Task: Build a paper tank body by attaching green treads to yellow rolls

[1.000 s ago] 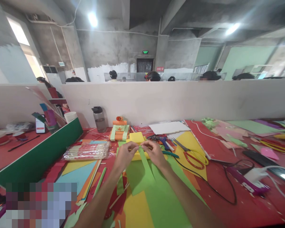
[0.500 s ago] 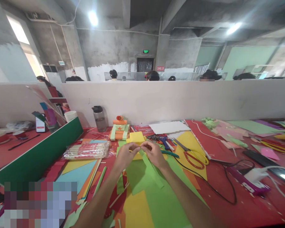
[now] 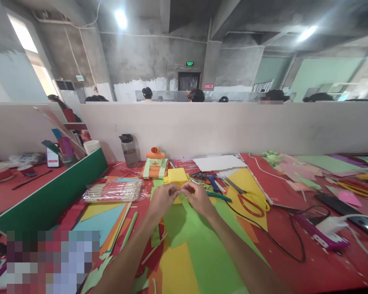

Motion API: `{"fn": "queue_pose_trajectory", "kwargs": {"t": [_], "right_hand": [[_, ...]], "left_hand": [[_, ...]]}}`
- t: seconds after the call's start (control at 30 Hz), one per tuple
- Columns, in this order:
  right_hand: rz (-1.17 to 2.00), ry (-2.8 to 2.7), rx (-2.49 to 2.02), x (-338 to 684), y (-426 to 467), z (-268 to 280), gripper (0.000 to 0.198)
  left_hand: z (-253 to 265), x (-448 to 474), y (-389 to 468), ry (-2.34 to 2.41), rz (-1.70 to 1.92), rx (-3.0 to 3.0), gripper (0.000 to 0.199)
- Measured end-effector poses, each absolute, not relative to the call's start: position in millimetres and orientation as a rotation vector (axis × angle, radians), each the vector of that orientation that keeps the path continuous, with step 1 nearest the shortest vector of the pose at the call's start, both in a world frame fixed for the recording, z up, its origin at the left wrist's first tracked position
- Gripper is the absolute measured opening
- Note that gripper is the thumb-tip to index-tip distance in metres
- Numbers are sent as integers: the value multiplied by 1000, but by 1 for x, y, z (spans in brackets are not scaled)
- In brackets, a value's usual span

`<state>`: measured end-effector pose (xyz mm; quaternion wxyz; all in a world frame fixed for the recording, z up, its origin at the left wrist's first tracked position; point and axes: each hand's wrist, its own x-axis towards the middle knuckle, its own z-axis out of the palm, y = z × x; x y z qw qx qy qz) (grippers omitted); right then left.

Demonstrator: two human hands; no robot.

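While both your hands meet just on the near side of the yellow box (image 3: 177, 174), their fingertips come together, thumbs & index fingers pinched on the top end of a green strip (image 3: 188, 209). L hand (image 3: 164, 198) is nearly closed, fingers curled in, w/ thumb and index at the strip's end; R hand (image 3: 199, 199) mirrors it, fingers bent, pinching the same end. Exact fold under your fingertips is too small to tell.

The strip sits on the near side of the box, approx. in line w/ its R half. Its long axis runs diagonally: top end toward the box, the rest slanting back toward you & to the R, over the large green sheet (image 3: 214, 257). Lower end blends into that sheet, so you can't tell exactly where it stops.

Your forearms reach fwd from the near edge, L & R, converging in a V short of the box; wrists bent inward, backs of hands up.

Re. surroundings: orange paper model (image 3: 155, 165) is just L of the box, bagged sticks (image 3: 113, 191) farther L, scissors (image 3: 251, 200) w/ yellow & red handles well to the R of it.
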<state>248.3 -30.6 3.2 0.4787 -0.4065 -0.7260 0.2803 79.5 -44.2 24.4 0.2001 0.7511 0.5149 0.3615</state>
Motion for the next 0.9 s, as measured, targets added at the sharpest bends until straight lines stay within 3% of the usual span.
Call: {"fn": "queue_pose_trajectory", "kwargs": {"t": [0.1,0.3,0.57,0.9], "right_hand": [[646,-1800,-1010,248,-30,1,14],[576,-1821,-1103,246,-30,-3,7],[565,-1829,-1066,249,-30,1,7],[645,-1778,-976,247,-31,2,12]], "left_hand": [[22,81,-45,1451,998,2233,16],[17,84,-45,1447,963,2406,25],[17,85,-45,1357,979,2275,11],[24,83,-46,1371,1014,2204,11]]}}
